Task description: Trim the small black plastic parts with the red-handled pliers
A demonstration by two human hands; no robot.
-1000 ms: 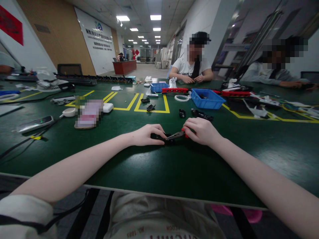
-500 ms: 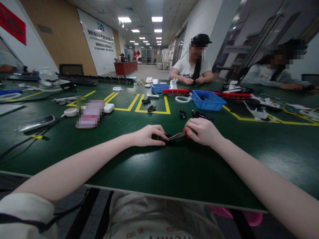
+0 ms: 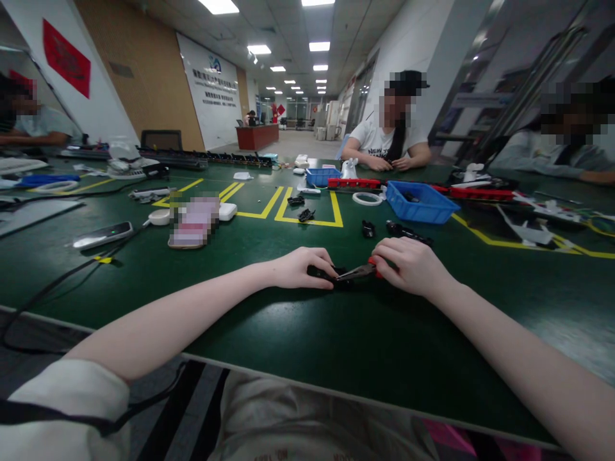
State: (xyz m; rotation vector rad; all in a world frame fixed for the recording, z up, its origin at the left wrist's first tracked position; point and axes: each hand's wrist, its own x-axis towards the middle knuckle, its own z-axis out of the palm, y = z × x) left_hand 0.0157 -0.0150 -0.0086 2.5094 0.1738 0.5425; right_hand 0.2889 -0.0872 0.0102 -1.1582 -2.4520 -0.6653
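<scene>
My left hand (image 3: 302, 267) rests on the green table (image 3: 336, 346), fingers closed over a small black part (image 3: 321, 273). My right hand (image 3: 413, 266) grips red-handled pliers (image 3: 359, 273), whose metal jaws point left and meet the black part. Both hands sit together near the table's middle, forearms stretched out from the near edge.
Beyond my hands lie loose black parts (image 3: 406, 230), a blue bin (image 3: 420, 202), a smaller blue bin (image 3: 321, 176), a white tape ring (image 3: 368, 198) and yellow floor-style markings (image 3: 307, 221). A phone (image 3: 195, 224), a white remote-like device (image 3: 102, 235) and cables lie at left. Other people sit across and at both sides.
My hands keep the same grip on the part and pliers. The camera view has swung slightly left and down, so everything sits a little further right and lower.
</scene>
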